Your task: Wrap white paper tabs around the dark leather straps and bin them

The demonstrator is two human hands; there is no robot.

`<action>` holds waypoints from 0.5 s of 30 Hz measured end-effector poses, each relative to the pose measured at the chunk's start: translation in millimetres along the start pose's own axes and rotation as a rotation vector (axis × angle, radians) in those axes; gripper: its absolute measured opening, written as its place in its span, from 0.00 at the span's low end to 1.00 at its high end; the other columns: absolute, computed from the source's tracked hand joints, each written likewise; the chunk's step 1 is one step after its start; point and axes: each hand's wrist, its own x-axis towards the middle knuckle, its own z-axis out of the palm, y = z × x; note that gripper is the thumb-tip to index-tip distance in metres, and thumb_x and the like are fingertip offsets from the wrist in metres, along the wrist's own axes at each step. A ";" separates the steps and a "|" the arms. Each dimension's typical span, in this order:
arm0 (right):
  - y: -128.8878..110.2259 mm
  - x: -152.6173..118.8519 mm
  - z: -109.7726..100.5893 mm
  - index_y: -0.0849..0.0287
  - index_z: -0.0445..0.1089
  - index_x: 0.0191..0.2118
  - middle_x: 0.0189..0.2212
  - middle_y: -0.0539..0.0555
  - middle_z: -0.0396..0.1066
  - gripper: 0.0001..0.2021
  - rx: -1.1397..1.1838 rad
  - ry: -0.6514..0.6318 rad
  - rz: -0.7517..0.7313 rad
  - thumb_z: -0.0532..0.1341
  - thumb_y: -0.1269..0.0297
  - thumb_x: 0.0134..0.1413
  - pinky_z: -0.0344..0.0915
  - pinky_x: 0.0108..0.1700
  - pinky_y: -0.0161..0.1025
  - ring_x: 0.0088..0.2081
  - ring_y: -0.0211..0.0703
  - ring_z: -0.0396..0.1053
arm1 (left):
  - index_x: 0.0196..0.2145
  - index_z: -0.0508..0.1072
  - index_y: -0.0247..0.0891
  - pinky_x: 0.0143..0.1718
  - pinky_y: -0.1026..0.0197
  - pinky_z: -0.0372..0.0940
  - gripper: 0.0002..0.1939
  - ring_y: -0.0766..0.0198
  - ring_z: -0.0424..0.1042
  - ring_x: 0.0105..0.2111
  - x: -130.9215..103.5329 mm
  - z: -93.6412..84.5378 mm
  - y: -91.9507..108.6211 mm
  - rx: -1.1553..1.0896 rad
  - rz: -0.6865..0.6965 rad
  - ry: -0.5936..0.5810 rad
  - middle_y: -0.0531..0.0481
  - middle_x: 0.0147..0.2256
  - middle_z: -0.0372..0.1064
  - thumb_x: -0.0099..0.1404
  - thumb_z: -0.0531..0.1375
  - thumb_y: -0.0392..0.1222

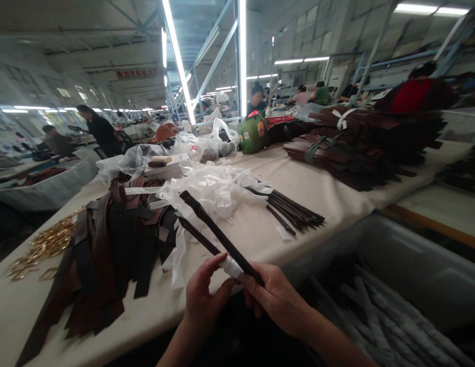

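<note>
Two dark brown leather strips stand out over the table edge from my hands. My right hand (275,295) is closed round the lower end of the longer leather strip (218,229). Beside it lies the shorter strip (199,237), with a white wrapping (232,267) round its lower part. My left hand (206,290) pinches this wrapped part between thumb and fingers. Just beyond the hands spreads a heap of white strips (210,188). A bundle of slim dark straps (294,209) lies to the right of that heap.
Flat brown and black leather pieces (118,244) and gold metal rings (49,242) cover the table's left. Tied leather stacks (344,148) and a green container (253,133) stand farther back. At lower right, a grey bin (413,255) holds white-wrapped lengths. Other people work in the background.
</note>
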 end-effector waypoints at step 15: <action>-4.5 -180.4 -115.9 0.55 0.71 0.34 0.20 0.47 0.67 0.22 -0.178 0.763 0.319 0.61 0.39 0.57 0.55 0.21 0.37 0.18 0.37 0.61 | 0.52 0.77 0.51 0.45 0.43 0.75 0.27 0.45 0.78 0.44 1.4 33.7 71.1 -0.146 0.031 -0.714 0.42 0.46 0.79 0.54 0.71 0.40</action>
